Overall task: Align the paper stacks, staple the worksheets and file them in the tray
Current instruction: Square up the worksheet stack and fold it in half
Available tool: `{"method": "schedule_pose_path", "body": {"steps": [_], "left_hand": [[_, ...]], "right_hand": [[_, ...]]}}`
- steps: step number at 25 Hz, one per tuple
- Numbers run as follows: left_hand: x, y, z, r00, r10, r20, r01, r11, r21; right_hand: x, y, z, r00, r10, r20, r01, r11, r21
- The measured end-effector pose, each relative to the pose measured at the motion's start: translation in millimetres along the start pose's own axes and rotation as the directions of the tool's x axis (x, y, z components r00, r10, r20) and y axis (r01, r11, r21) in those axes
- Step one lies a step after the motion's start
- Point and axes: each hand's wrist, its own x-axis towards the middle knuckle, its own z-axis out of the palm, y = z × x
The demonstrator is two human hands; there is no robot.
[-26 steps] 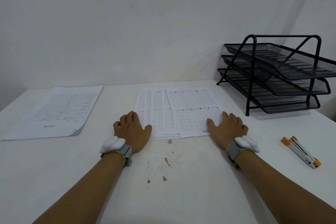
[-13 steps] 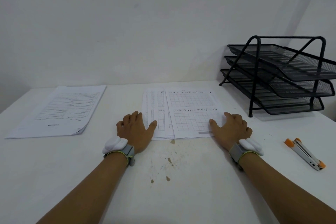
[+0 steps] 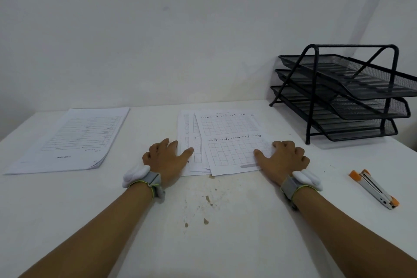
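A loosely fanned stack of grid worksheets lies in the middle of the white table. My left hand is at its left edge, thumb on the sheets and fingers bent against the side. My right hand is at the lower right corner, thumb on the top sheet and fingers curled at the edge. A second stack of lined sheets lies at the left, untouched. The white and orange stapler lies at the right. The black three-tier mesh tray stands at the back right.
The white table has brown stains just in front of the worksheets. A white wall runs close behind the table. Both wrists carry grey bands with white pods.
Both hands went from lying flat beside the stack to curling at its edges, and the thumbs slid onto the sheets. The top sheet has shifted slightly.
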Motion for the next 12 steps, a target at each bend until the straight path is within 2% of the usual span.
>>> {"method": "schedule_pose_path", "body": {"steps": [2,5,9,12], "left_hand": [[4.9,12.3,-8.8,0.992,-0.074,0.103,0.093,0.975,-0.203],[11.3,27.1,-10.8,0.974,-0.033,0.225,0.136,0.878,-0.459],[16.6,37.3,-9.0,0.974,-0.125,0.189,0.207,0.831,-0.516],[17.3,32.9,-6.3,0.963,-0.111,0.245,0.227,0.823,-0.521]], "right_hand": [[0.9,-0.7,1.3,1.000,-0.016,0.005,0.016,1.000,0.017],[1.1,0.3,1.5,0.999,-0.047,0.015,0.046,0.998,0.050],[0.9,1.4,1.3,0.998,-0.065,0.000,0.064,0.994,0.088],[0.4,2.0,1.3,0.998,-0.063,0.024,0.062,0.996,0.061]]}}
